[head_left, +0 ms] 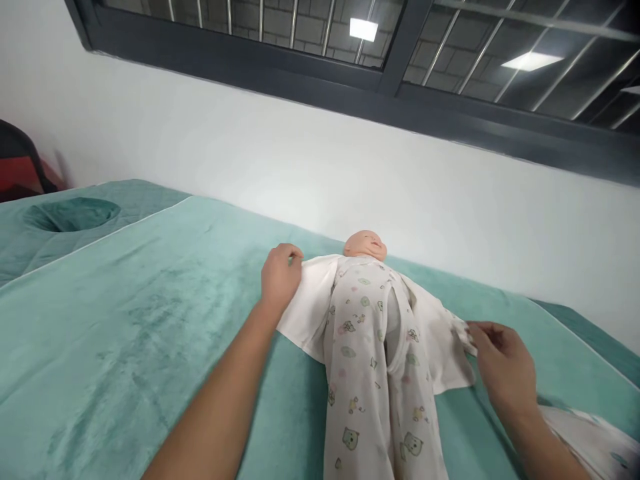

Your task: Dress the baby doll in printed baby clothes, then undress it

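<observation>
A baby doll [367, 244] lies face up on the green bed cover, its head toward the wall. White baby trousers [357, 353] printed with small animals and leaves stretch over its body toward me, with an opening at the crotch. A white baby top [313, 300] spreads out flat on both sides from beneath the trousers. My left hand [283, 277] has its fingers curled at the top's left edge. On the other side, my right hand [505, 367] pinches the outer right edge of the top, where a bunched patterned bit shows. The doll's arms are hidden.
The green cover [165, 320] lies over a padded bed with a face hole [73, 215] at the left. Another printed white cloth [595, 437] rests at the lower right. Behind the bed rise a white wall [250, 167] and a dark-framed window [395, 73] with bars.
</observation>
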